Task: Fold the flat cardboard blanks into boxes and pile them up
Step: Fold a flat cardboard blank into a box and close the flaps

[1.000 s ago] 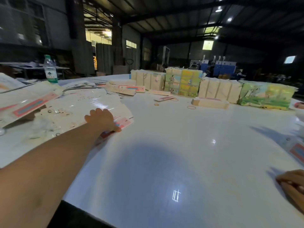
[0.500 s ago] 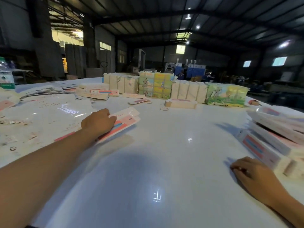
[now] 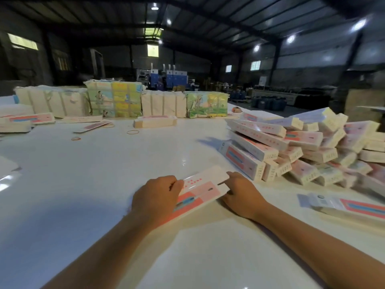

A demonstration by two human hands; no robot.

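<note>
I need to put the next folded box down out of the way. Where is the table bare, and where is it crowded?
Bare: the white table left of the left hand, short of the rubber bands. Crowded: the pile of folded boxes right of the right hand.

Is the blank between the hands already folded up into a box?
No, the blank lies flat on the table, held by the left hand and right hand.

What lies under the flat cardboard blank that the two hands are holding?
The white table lies under the blank. The left hand covers its near end, so that part is hidden.
</note>
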